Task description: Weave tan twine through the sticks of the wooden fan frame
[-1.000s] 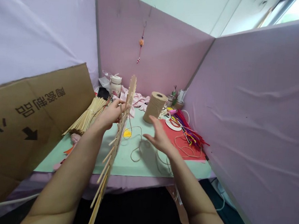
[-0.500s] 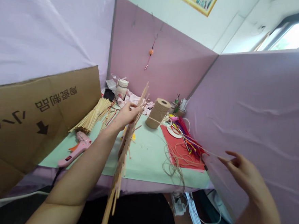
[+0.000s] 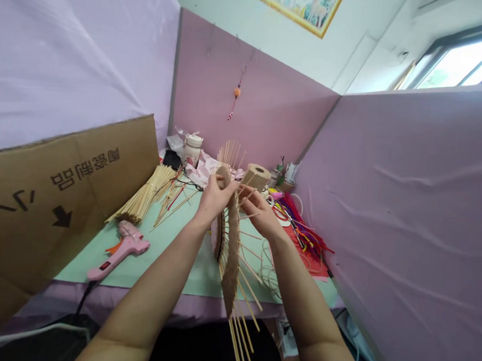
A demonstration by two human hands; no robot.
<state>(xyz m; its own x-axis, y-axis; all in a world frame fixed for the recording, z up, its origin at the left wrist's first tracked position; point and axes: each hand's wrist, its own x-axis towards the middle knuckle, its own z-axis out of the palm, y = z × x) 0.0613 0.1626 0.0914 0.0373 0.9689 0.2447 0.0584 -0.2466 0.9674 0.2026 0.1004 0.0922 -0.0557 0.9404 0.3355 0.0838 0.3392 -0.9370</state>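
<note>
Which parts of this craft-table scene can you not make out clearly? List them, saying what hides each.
- Woven panel of thin wooden sticks and twine: head view; its top edge is covered by the left hand and right hand.
- Beige twine spool: lower part hidden behind the hands.
- Pink glue gun: its label is too small to read.
- Framed picture: cut off by the top edge.

Two hands, left hand point(image 3: 214, 196) and right hand point(image 3: 258, 211), whose fingers point(image 3: 228, 184) meet on one woven stick frame point(image 3: 231, 246). One twine spool point(image 3: 256, 176) just beyond them. One pink glue gun point(image 3: 119, 249) and one loose stick bundle point(image 3: 144, 201) to their left.
</note>
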